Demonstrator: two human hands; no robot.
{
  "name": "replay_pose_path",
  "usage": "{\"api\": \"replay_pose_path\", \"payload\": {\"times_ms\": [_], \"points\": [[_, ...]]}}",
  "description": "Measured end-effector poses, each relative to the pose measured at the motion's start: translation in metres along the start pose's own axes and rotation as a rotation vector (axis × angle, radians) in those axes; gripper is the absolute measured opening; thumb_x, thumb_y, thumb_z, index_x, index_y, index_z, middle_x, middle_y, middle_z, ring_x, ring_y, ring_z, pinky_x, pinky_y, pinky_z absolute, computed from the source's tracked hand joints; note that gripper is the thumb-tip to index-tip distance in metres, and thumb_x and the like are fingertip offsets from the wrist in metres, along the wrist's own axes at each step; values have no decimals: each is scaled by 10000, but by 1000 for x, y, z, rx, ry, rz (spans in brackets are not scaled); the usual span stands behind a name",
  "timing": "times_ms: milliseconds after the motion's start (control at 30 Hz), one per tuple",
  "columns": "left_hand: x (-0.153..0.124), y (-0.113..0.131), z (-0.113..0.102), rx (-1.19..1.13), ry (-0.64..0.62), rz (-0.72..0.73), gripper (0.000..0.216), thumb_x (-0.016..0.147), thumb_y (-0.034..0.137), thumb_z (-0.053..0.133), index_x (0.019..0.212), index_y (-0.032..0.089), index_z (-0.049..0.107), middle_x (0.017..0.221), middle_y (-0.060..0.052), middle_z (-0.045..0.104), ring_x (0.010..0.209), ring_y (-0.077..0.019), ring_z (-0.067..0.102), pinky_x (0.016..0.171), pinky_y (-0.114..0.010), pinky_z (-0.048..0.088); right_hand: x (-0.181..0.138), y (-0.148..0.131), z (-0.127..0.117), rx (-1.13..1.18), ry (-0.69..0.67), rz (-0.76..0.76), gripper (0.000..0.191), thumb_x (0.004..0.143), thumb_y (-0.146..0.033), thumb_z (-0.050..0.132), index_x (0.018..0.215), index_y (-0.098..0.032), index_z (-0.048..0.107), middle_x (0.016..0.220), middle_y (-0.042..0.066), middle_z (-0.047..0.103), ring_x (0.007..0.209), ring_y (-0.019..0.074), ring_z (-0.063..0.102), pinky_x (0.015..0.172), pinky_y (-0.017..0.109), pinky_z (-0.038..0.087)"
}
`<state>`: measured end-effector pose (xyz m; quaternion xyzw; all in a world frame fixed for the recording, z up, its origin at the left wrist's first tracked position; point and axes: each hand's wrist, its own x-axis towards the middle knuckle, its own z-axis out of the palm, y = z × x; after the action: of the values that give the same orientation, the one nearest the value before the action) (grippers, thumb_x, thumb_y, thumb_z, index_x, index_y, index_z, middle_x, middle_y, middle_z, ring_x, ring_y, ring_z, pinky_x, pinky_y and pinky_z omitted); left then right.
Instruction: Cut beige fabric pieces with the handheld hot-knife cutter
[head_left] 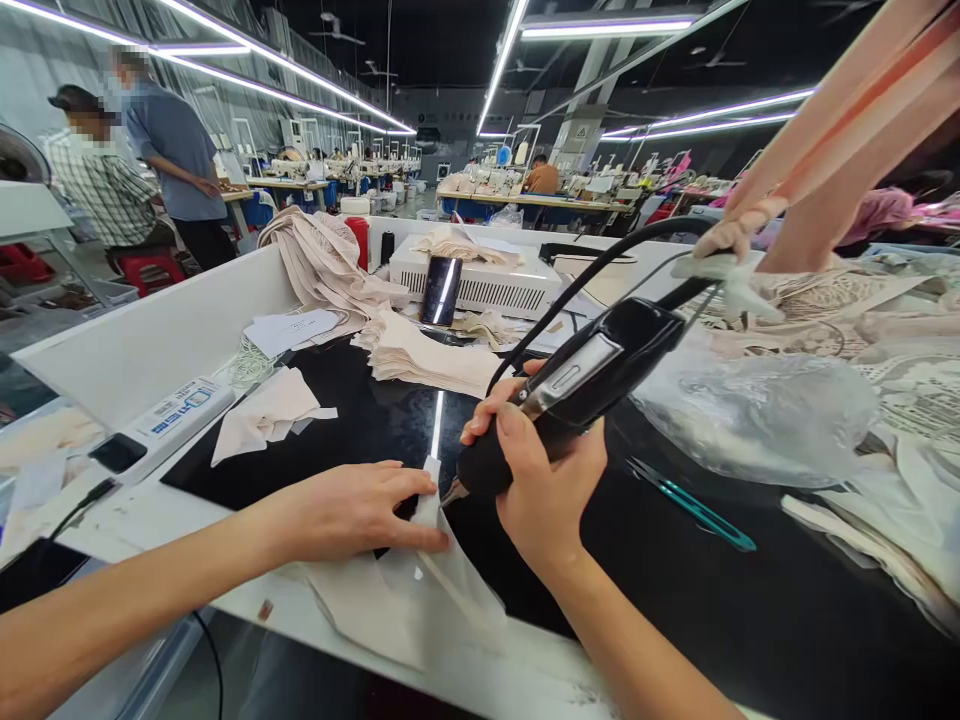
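Observation:
My right hand (555,480) is wrapped round a black corded hand tool (585,375) with a silver plate on its side. The tool slants down to the left, its tip close to the pale cloth (390,605); whether it touches cannot be made out. Palm down, my left hand (360,510) lies on this cloth, thumb and index finger spread either side of a narrow pale strip (429,510). The cloth rests on the black tabletop (517,575) and hangs at the white front edge. To the right of my right hand lie teal thread snips (697,508).
Beyond my hands lie a stack of pale fabric pieces (435,355), a phone (441,290) and a white vented box (480,280). A crumpled scrap (266,412) lies left. On the right are a plastic bag (757,410) and lace. Two people (176,150) are at far left.

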<state>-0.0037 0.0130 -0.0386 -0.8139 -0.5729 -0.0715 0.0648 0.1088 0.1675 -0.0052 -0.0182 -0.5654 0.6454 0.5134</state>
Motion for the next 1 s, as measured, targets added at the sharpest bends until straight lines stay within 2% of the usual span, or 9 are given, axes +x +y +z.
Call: {"api": "replay_pose_path", "payload": {"times_ms": [167, 400, 533, 600, 667, 767, 900, 1000], "points": [[1, 0, -1, -4, 3, 3, 429, 1009, 50, 487, 1329, 298, 627, 1341, -126, 574, 1139, -210, 626, 999, -339, 538, 1, 1, 0, -15, -1, 5, 218, 825, -218, 748, 956, -244, 576, 780, -76, 656, 556, 90, 622, 541, 249, 570], [2, 0, -2, -2, 33, 9, 423, 997, 45, 523, 1316, 297, 643, 1352, -122, 578, 1165, -208, 619, 1005, -319, 525, 6, 4, 1, 7, 8, -25, 276, 820, -236, 757, 1017, -248, 565, 773, -74, 647, 552, 95, 616, 530, 249, 566], [1, 0, 0, -28, 43, 5, 413, 1018, 55, 485, 1319, 286, 649, 1364, -131, 578, 1168, -217, 625, 1006, -326, 522, 5, 6, 2, -28, 4, -10, 278, 824, -232, 748, 1019, -251, 550, 785, -71, 649, 561, 94, 621, 533, 245, 566], [-1, 0, 1, -53, 16, -21, 430, 1014, 52, 483, 1331, 297, 641, 1392, -129, 566, 1141, -223, 639, 981, -330, 534, 6, 7, 3, -43, -1, -5, 250, 833, -230, 737, 995, -247, 548, 787, -70, 649, 562, 93, 619, 539, 247, 569], [-2, 0, 2, -97, -20, -74, 535, 959, -11, 491, 1371, 310, 610, 1431, -119, 544, 1153, -241, 640, 957, -337, 548, 8, 7, 3, -49, -2, -3, 238, 829, -245, 748, 965, -241, 553, 785, -71, 646, 560, 93, 618, 542, 250, 571], [-3, -1, 2, -235, -29, -180, 648, 895, -70, 462, 1435, 278, 548, 1435, -106, 551, 1198, -245, 630, 948, -321, 557, 12, 3, -1, -71, 0, -13, 271, 815, -289, 785, 965, -243, 564, 782, -70, 647, 561, 105, 624, 554, 269, 575], [4, -2, 3, -355, 39, -291, 412, 1026, 64, 430, 1389, 200, 569, 1269, -93, 648, 1113, -199, 663, 961, -295, 547, 23, -5, -17, -196, 16, -42, 347, 792, -351, 835, 970, -262, 551, 797, -49, 662, 596, 139, 637, 605, 311, 567], [12, -3, 7, -294, 66, -316, 316, 1021, 122, 540, 1318, 188, 623, 1253, -103, 655, 1124, -223, 652, 976, -325, 541, 34, -13, -34, -344, 20, -10, 428, 773, -463, 840, 1041, -260, 574, 921, 1, 690, 747, 189, 667, 718, 369, 567]]}}
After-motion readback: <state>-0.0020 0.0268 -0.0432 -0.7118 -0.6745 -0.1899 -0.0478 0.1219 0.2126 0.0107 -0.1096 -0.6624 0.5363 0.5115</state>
